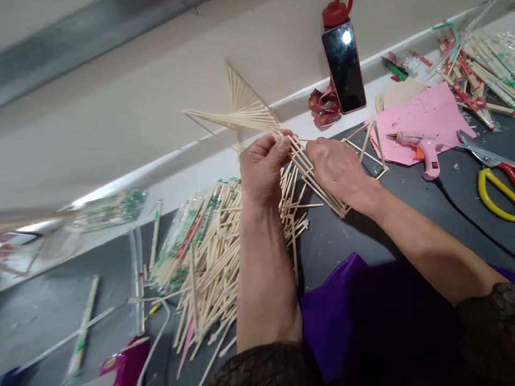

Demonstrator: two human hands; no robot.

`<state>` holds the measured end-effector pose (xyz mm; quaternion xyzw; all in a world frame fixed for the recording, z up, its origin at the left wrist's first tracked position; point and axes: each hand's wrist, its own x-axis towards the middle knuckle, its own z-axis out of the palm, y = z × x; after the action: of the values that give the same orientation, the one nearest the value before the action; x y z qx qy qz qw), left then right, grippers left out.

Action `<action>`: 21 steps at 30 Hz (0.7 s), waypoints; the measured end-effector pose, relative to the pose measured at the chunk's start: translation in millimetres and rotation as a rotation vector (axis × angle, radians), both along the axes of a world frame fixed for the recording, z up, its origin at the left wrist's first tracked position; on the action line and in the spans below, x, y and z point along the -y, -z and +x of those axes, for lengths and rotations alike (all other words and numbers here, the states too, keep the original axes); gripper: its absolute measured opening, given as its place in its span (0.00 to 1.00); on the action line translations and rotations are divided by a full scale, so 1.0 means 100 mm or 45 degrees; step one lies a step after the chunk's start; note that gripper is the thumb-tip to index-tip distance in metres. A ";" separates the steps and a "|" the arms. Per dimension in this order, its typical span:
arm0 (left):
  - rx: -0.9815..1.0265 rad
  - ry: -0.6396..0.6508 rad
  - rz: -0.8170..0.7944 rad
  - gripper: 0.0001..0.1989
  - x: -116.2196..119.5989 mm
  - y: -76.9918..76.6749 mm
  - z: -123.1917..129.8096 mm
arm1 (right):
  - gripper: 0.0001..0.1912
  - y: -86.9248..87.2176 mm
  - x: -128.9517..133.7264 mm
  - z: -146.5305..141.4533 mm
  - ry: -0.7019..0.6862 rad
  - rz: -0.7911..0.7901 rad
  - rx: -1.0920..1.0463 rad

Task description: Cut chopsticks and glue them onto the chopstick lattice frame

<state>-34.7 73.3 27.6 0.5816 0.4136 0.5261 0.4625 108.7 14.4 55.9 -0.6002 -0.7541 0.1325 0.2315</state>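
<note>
Head view: at left, a grey surface [44, 300], matte and speckled, running on to the right below a pale wall [140, 112] and white ledge [217, 169]. Near left, a wrapped stick [85, 327] and magenta object [131, 362]. Right of these, a loose heap of wooden sticks [217, 262] beside green-printed wrappers [189, 230]. Farther, a fanned stick structure [241, 115] by the wall. At centre, the stick frame [317, 179], end pinched in the left hand [263, 161], side grasped in the right hand [336, 166]. Beyond, an upright phone [345, 69] before a red-capped bottle [336, 15]. Right, a pink glue gun [418, 147] on a pink sheet [426, 118], then scissors [488, 161]; far right, packaged sticks [478, 69].
</note>
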 end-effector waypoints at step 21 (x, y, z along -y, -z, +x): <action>0.002 -0.010 0.014 0.17 -0.01 0.02 -0.01 | 0.20 0.00 -0.01 0.01 0.023 0.004 0.053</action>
<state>-35.6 74.7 25.5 0.5820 0.4126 0.5307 0.4576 109.8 15.2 55.9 -0.6093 -0.7534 0.1168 0.2180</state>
